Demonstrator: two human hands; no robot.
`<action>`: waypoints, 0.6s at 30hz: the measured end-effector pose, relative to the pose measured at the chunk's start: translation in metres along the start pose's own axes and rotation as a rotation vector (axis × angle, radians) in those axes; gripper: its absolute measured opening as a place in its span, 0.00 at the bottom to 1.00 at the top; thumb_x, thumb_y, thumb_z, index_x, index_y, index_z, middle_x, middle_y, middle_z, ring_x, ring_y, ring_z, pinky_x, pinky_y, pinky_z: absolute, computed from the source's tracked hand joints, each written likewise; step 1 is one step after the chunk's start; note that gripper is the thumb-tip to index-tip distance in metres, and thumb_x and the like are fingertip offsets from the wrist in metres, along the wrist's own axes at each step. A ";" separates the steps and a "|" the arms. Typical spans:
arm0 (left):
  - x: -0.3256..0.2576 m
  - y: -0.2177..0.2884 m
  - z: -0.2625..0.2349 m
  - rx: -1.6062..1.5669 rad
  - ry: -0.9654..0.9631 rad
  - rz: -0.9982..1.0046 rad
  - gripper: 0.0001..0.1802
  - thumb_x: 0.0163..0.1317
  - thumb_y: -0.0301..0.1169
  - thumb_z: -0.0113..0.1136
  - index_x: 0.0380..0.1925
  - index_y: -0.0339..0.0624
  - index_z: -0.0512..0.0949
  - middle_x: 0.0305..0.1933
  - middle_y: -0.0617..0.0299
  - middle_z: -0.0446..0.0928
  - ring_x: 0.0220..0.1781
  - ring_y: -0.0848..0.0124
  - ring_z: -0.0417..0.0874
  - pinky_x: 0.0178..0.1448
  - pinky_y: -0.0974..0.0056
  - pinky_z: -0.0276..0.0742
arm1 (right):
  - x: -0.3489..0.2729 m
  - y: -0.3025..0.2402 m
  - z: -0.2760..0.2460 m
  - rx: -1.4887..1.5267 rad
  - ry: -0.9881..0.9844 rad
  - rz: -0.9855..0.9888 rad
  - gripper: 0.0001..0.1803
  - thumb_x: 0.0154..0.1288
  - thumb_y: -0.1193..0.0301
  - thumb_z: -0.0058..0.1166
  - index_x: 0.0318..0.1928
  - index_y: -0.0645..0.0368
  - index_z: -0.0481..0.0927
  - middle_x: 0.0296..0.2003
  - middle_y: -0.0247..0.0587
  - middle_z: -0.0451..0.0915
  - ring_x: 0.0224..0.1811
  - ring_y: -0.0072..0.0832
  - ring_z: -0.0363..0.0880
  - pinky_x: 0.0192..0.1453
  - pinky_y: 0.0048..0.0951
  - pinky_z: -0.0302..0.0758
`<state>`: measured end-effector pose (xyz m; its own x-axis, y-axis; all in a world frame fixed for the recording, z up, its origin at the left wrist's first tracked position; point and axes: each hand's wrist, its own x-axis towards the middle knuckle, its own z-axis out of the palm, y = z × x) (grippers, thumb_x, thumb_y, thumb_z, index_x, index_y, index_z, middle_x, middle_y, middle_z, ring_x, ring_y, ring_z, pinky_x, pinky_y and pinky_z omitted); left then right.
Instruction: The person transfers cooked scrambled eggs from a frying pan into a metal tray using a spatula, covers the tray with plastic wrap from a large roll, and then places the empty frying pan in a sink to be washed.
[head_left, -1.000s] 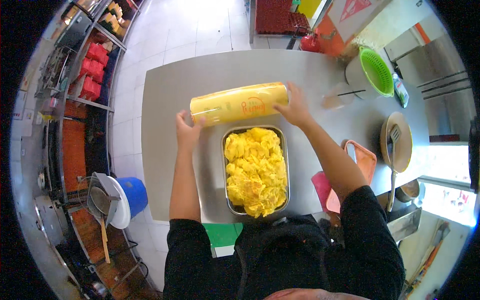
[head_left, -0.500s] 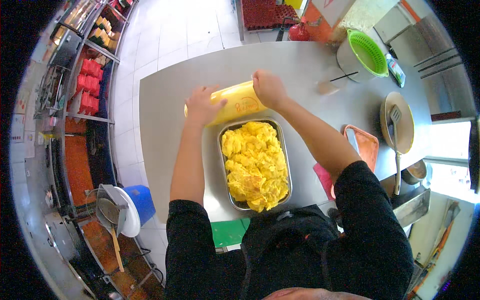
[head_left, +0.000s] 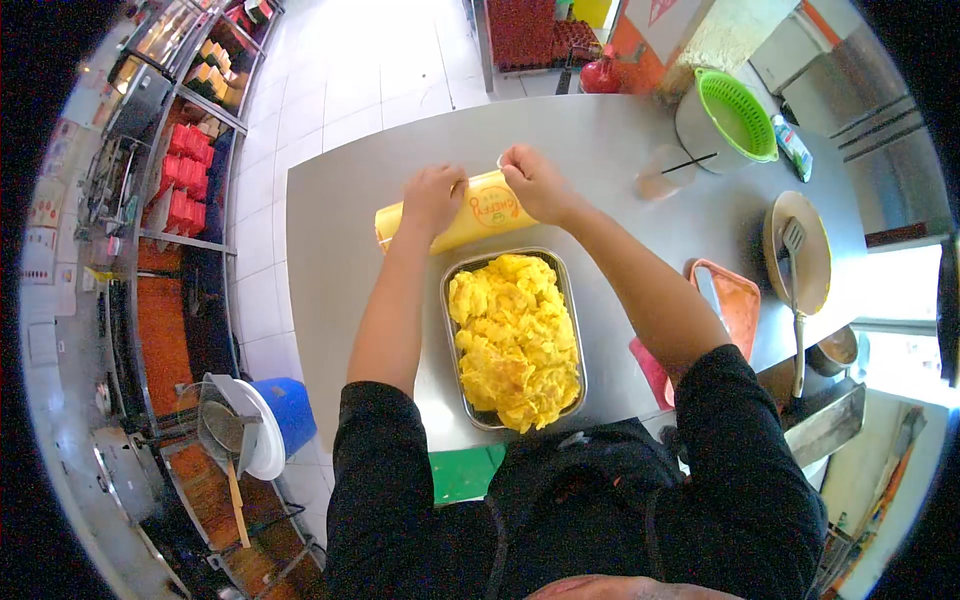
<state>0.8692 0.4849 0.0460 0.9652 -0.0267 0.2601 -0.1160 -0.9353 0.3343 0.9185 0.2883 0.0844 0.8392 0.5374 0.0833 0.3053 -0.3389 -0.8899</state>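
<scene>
A long yellow cling film box (head_left: 485, 212) with red print lies across the steel table, just beyond a metal tray (head_left: 447, 345). My left hand (head_left: 436, 200) is closed over the middle of the box, fingers curled on its far edge. The right end of the box is gripped by my right hand (head_left: 538, 185), thumb and fingers closed around it. Yellow scrambled egg (head_left: 515, 340) is heaped in the tray, close to my body. Both forearms reach past the tray on either side.
On the right of the steel table (head_left: 350, 300) are a pan (head_left: 775, 240) with a slotted turner (head_left: 794, 265), an orange tray (head_left: 735, 300), a clear cup (head_left: 665, 180) and a bucket with a green basket (head_left: 738, 105). Left of the table stands a blue bucket (head_left: 290, 410); shelves line that side.
My left hand has slid right along the box, from its left end to its middle, leaving that end uncovered. My right hand stays on the right end.
</scene>
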 end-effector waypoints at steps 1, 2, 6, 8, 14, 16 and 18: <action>-0.001 -0.007 0.003 -0.030 -0.011 0.009 0.08 0.58 0.35 0.52 0.34 0.45 0.76 0.35 0.55 0.76 0.42 0.54 0.76 0.45 0.53 0.70 | 0.001 -0.001 0.000 0.000 -0.004 -0.009 0.09 0.62 0.69 0.45 0.39 0.61 0.71 0.30 0.45 0.73 0.35 0.33 0.73 0.42 0.33 0.69; -0.001 -0.014 0.004 -0.058 -0.022 0.016 0.08 0.59 0.35 0.51 0.35 0.45 0.74 0.35 0.56 0.76 0.41 0.54 0.75 0.44 0.53 0.70 | -0.001 -0.003 0.003 -0.128 -0.023 -0.094 0.09 0.61 0.70 0.46 0.39 0.61 0.72 0.30 0.47 0.74 0.37 0.39 0.74 0.43 0.36 0.71; 0.000 0.017 -0.014 -0.181 0.098 -0.071 0.07 0.60 0.34 0.50 0.33 0.42 0.72 0.32 0.52 0.75 0.39 0.53 0.75 0.43 0.52 0.70 | 0.016 0.018 -0.012 -0.781 -0.279 -0.070 0.08 0.57 0.71 0.49 0.35 0.61 0.77 0.32 0.52 0.77 0.39 0.47 0.76 0.44 0.40 0.73; -0.003 0.028 -0.017 -0.252 0.050 -0.127 0.07 0.60 0.33 0.50 0.29 0.41 0.72 0.29 0.51 0.75 0.37 0.53 0.76 0.40 0.52 0.69 | 0.018 0.028 -0.015 -0.659 -0.122 -0.155 0.08 0.56 0.70 0.50 0.34 0.61 0.78 0.32 0.53 0.78 0.39 0.47 0.77 0.44 0.40 0.73; -0.019 -0.056 -0.030 0.138 -0.069 0.172 0.09 0.60 0.34 0.50 0.29 0.41 0.72 0.27 0.54 0.74 0.32 0.58 0.76 0.34 0.59 0.69 | 0.027 0.031 0.015 -0.327 0.082 -0.151 0.11 0.61 0.65 0.48 0.35 0.58 0.78 0.30 0.50 0.78 0.35 0.45 0.76 0.41 0.41 0.72; -0.012 -0.051 -0.030 -0.191 -0.102 -0.041 0.09 0.60 0.35 0.50 0.29 0.40 0.72 0.27 0.56 0.74 0.31 0.61 0.75 0.36 0.60 0.69 | 0.034 0.035 0.013 -0.322 0.131 -0.137 0.12 0.63 0.63 0.47 0.35 0.57 0.78 0.29 0.48 0.77 0.34 0.43 0.75 0.40 0.39 0.70; 0.000 -0.061 -0.038 -0.601 -0.264 -0.398 0.11 0.59 0.38 0.54 0.29 0.41 0.72 0.27 0.60 0.74 0.31 0.71 0.73 0.38 0.63 0.69 | 0.040 0.034 0.016 -0.206 0.079 -0.014 0.13 0.64 0.61 0.46 0.35 0.58 0.77 0.27 0.49 0.76 0.29 0.43 0.74 0.36 0.38 0.70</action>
<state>0.8670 0.5551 0.0598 0.9760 0.1181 -0.1828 0.2177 -0.5410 0.8124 0.9553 0.3107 0.0500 0.8645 0.4835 0.1375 0.3961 -0.4869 -0.7785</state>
